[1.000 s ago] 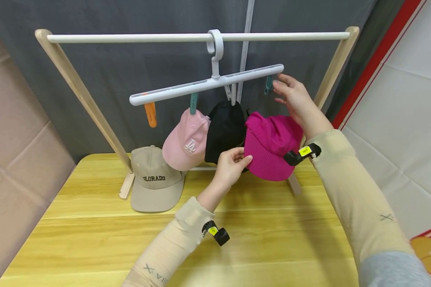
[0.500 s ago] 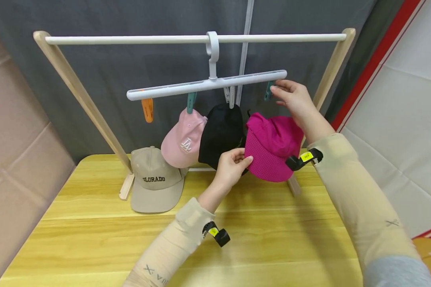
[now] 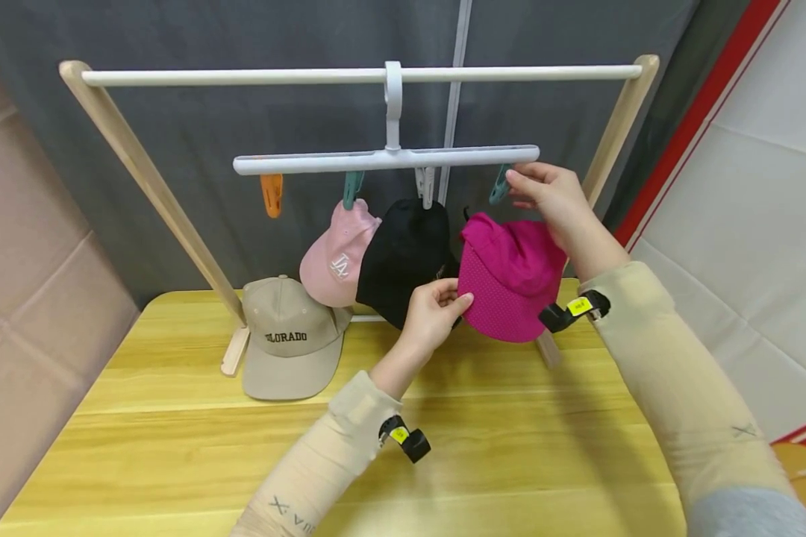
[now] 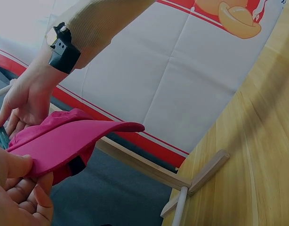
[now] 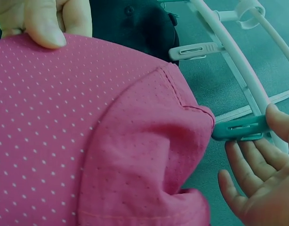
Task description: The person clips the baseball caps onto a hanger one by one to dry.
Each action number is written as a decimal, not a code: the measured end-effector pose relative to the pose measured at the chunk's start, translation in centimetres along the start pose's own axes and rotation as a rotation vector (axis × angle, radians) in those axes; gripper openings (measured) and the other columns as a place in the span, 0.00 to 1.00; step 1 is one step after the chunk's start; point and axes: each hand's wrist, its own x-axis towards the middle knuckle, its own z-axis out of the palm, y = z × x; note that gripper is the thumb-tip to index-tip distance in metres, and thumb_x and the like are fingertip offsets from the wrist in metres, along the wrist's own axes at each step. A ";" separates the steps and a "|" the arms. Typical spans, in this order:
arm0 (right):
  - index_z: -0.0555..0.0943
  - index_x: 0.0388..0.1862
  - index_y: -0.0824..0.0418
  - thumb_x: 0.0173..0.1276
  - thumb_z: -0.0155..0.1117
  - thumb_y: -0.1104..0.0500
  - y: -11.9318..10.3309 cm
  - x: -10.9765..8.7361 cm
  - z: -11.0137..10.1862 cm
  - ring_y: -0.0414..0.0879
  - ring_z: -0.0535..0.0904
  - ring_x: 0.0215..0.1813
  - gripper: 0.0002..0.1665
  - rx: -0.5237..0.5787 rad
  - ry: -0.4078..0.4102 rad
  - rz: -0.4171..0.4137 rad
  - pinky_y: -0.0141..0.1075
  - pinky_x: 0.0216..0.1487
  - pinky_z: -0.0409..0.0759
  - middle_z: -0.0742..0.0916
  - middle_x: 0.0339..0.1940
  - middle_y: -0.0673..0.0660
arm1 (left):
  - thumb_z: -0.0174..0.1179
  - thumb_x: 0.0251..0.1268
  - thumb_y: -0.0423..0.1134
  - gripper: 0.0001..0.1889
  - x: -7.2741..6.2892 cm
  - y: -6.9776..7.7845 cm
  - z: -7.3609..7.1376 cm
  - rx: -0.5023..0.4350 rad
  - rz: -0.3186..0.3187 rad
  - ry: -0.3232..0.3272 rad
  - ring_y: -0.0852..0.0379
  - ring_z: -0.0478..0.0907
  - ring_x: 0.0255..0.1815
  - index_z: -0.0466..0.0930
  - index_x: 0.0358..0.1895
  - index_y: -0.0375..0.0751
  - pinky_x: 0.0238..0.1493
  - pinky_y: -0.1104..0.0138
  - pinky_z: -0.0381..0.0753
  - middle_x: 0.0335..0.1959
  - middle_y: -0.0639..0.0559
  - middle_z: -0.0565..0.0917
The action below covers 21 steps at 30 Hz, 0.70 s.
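Observation:
My left hand pinches the brim of a magenta cap between thumb and fingers. White dots cover the brim in the right wrist view. At the hanger's right end, my right hand pinches a teal clip, thumb on one side and fingers on the other. The clip's tip meets the cap's edge in that view. The white hanger hangs level from the rod. A pink cap hangs from another teal clip, and a black cap from a grey clip.
A beige cap lies on the wooden table by the rack's left foot. An orange clip dangles at the hanger's left end. The white rod spans two wooden posts, with a grey curtain behind.
The hanger has swung from sloping up at the right to level. My right hand and its clip have come down slightly; the left hand stays nearly still on the magenta cap.

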 end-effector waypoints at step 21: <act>0.85 0.33 0.58 0.67 0.62 0.64 1.7 -0.9 0.5 0.39 0.81 0.32 0.06 0.306 -0.041 -0.086 0.31 0.41 0.78 0.86 0.28 0.51 | 0.62 0.60 0.25 0.09 0.0 -0.1 0.0 0.015 0.017 -0.023 0.63 0.76 0.26 0.82 0.43 0.25 0.29 0.73 0.75 0.31 0.39 0.84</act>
